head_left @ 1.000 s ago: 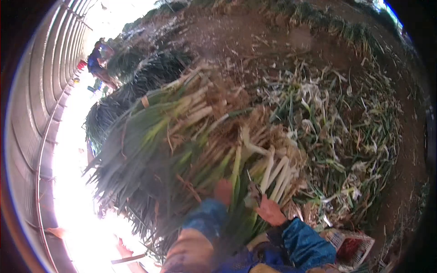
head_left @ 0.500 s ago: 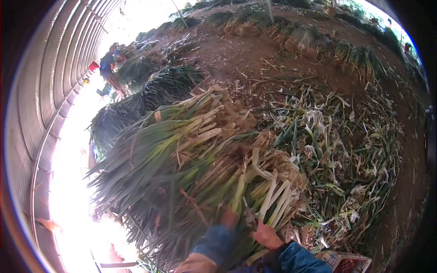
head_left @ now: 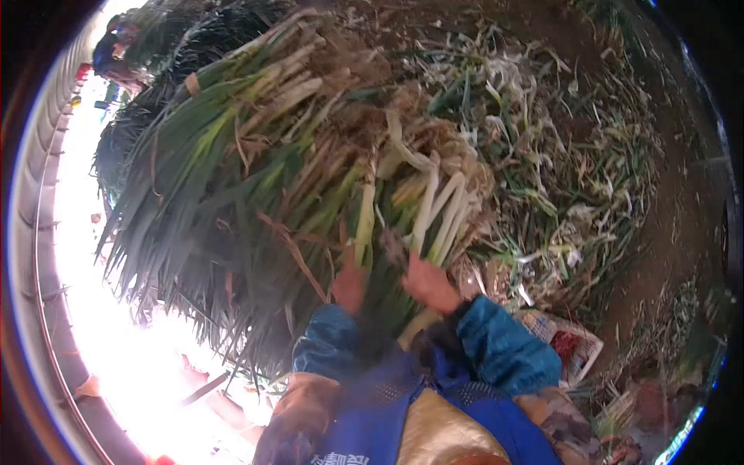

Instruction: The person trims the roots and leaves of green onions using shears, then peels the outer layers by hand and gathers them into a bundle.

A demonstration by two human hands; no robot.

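My left hand (head_left: 349, 287) is closed around the lower part of a leek (head_left: 364, 221), whose pale green stalk rises above my fingers. Beside it on the right, my right hand (head_left: 431, 285) is closed, knuckles up. A dark, narrow piece (head_left: 394, 246) with a thin pale tip juts up-left from that hand; I cannot tell what it is. White leek stalks (head_left: 449, 213) lean just above my right fingers, their roots toward the heap's far right side. Both hands are over the near edge of a large heap of leeks (head_left: 209, 186), with green leaves spreading left.
Torn leaves and peelings (head_left: 558, 170) cover the ground on the right. A white plastic crate (head_left: 577, 353) with reddish contents stands by my right elbow. More dark green bundles (head_left: 209, 39) lie at the back left, near another person (head_left: 116, 54).
The view has tilted down, bringing my blue clothing into sight. My left hand, smeared before, shows more clearly at the leek; my right hand stays closed beside it.
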